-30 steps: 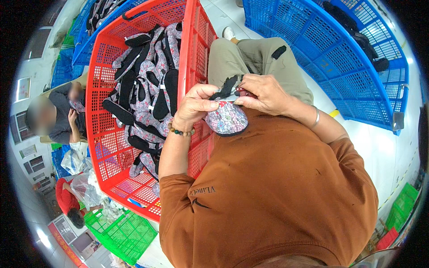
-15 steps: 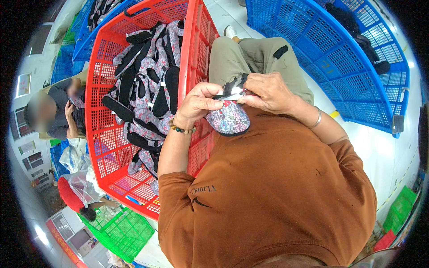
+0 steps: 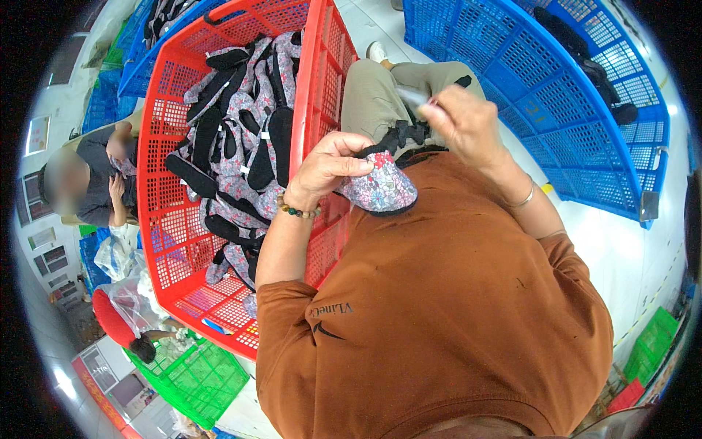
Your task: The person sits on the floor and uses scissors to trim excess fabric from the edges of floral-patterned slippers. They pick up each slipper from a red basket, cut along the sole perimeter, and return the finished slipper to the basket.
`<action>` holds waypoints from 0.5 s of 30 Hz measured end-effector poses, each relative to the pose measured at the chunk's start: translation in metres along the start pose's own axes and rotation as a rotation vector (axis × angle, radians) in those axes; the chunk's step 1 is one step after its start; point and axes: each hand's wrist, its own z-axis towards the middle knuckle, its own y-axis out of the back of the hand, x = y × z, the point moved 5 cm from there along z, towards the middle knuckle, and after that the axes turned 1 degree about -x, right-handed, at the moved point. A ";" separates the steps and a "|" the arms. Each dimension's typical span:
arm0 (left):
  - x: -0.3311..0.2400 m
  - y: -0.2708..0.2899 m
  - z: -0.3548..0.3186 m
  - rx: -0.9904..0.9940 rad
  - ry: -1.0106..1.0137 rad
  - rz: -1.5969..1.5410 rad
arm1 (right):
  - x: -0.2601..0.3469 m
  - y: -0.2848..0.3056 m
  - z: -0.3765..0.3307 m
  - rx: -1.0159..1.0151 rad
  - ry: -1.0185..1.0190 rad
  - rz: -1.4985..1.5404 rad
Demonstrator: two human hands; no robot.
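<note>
Floral slipper (image 3: pixel 387 184), edge inside the left grip (image 3: pixel 330 167)

Pinching with the left hand (image 3: pixel 323 167), thumb (image 3: pixel 352 167) pressed toward bent fingers (image 3: pixel 344 143). Holding the right hand (image 3: pixel 469 124) curled, apart from the left and higher in view. Angling both forearms (image 3: pixel 285 249) inward.

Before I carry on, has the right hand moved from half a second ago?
Yes: the right hand has moved rightward and up the picture, farther from the red perforated crate's near rim.
</note>
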 end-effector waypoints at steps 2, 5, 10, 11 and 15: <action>0.001 0.001 0.001 -0.009 -0.004 0.031 | -0.004 0.002 0.002 0.062 -0.053 0.054; 0.005 0.004 0.002 -0.053 0.001 0.080 | 0.009 -0.004 -0.003 0.247 0.081 0.171; 0.008 0.000 0.005 -0.092 0.007 0.133 | 0.010 0.001 -0.010 0.402 0.216 0.010; 0.008 0.001 0.005 -0.066 0.022 0.104 | 0.010 0.003 -0.010 0.437 0.233 -0.018; 0.009 0.000 0.008 -0.072 0.039 0.031 | 0.012 0.011 -0.008 0.428 0.311 -0.093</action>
